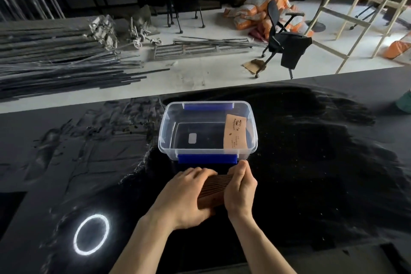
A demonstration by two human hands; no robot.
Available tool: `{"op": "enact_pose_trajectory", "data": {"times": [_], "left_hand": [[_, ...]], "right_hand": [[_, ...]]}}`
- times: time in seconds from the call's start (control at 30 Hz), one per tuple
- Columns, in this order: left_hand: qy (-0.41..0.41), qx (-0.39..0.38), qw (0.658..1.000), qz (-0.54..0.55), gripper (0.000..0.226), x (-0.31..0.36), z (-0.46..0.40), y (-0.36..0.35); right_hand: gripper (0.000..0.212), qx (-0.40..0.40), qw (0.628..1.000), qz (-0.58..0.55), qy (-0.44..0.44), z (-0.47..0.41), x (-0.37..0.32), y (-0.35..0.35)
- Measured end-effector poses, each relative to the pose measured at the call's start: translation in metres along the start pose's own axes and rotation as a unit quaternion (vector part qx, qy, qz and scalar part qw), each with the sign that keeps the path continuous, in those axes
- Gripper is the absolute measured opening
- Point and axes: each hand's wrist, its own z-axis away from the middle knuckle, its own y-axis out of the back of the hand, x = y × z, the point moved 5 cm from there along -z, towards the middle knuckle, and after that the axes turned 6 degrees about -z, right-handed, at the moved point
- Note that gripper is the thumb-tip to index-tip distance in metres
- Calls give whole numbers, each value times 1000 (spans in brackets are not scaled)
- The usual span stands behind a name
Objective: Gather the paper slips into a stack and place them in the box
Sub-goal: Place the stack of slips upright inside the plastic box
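A thick stack of brown paper slips (215, 189) stands on edge on the black table, just in front of the box. My left hand (186, 196) presses on its left side and top; my right hand (240, 187) clamps its right side. Both hands grip the stack between them. The clear plastic box (165, 131) with blue clips stands directly beyond my hands, lid off. Inside it, more brown printed slips (235, 132) lean against the right wall. A small white label shows on the box floor.
The black table (311, 162) stretches to both sides, smeared grey on the left. A bright ring of light (91, 234) reflects near my left forearm. A green object (404, 101) sits at the far right edge. Beyond the table are metal rods, chairs and a ladder.
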Motion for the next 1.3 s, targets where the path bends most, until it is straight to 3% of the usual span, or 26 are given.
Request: {"op": "enact_pose_trajectory", "data": {"times": [0.27,0.37,0.47,0.6,0.77,0.83,0.93,1.1,1.2,1.3], "left_hand": [[76,15,996,42,55,-4,-4,1],[102,52,985,128,50,-12,1,1],[147,97,946,272,50,-21,7,0],[205,104,855,465,49,-17,9,1],[225,93,798,552,41,-7,4,1],[237,90,789,559,43,-6,2,-1],[212,102,835,497,42,-4,-4,8],[148,231,939,209,46,-9,-17,55],[130,163,978,13,59,-17,-36,56],[120,72,990,-27,54,-20,-49,46]], "right_hand": [[53,-54,996,-24,-64,-1,-6,-2],[46,-80,991,-38,-96,-2,-18,9],[41,-138,976,-77,-149,2,-25,25],[47,-250,942,-109,-194,9,-37,22],[36,-281,940,-93,-171,-5,-58,22],[32,-284,944,-64,-157,-10,-62,23],[23,-261,953,-49,-149,-16,-67,21],[21,-195,960,-66,-190,-24,-70,27],[21,-187,955,-58,-221,-26,-73,36],[14,-180,957,-58,-221,-27,-79,43]]}}
